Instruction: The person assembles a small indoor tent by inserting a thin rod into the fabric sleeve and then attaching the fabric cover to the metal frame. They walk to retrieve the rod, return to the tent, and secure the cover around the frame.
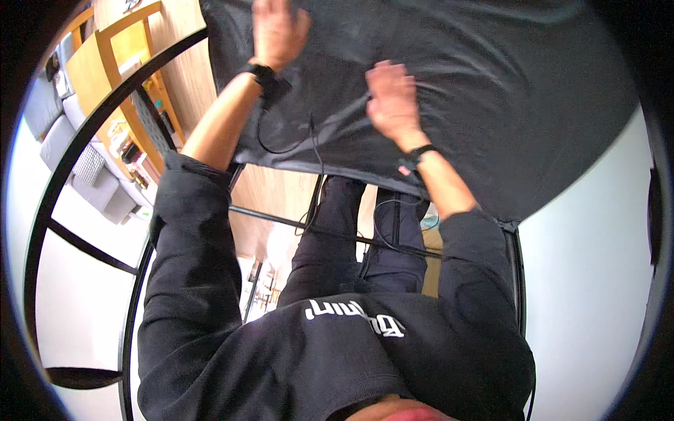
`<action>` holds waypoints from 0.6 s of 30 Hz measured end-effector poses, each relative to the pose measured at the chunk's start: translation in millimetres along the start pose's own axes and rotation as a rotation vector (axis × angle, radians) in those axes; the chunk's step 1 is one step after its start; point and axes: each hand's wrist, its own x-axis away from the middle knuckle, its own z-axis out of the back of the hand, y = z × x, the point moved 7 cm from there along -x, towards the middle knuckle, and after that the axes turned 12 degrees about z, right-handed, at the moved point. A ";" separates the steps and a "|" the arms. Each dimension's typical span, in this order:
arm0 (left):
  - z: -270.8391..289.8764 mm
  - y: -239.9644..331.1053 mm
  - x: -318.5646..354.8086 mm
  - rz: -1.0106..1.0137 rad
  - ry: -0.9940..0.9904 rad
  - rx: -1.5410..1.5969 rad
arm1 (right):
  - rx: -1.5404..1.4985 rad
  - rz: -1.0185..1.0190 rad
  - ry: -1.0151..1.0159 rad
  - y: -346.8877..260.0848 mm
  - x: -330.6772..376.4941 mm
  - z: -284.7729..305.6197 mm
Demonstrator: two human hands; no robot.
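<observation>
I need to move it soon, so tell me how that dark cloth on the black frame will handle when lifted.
Likely floppy: the dark cloth wrinkles around the right hand. Probably light, since creases fan out from that hand. It may slide, as the left hand lies flat on it.

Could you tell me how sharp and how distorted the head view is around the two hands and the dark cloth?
In the head view, the left hand near the top edge is smeared by motion blur; the right hand is slightly soft too. The dark cloth reads evenly lit, its folds visible, without glare. The black metal frame bows strongly toward the rim, and the corners fall into black vignette.
</observation>
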 end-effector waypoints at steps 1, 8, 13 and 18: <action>-5.9 32.4 25.5 -0.055 -0.040 0.046 | -0.023 0.173 -0.058 -46.1 -4.6 -29.1; -39.9 104.1 203.9 -0.437 -0.699 -0.035 | -0.542 0.533 -0.658 -203.8 51.3 -136.9; -4.5 -0.3 261.5 0.193 -0.608 -0.334 | -0.173 0.389 -0.058 -92.7 72.4 -49.1; 24.8 -55.6 292.7 0.563 -0.582 -0.322 | -0.208 0.877 -0.666 -34.5 208.8 -49.1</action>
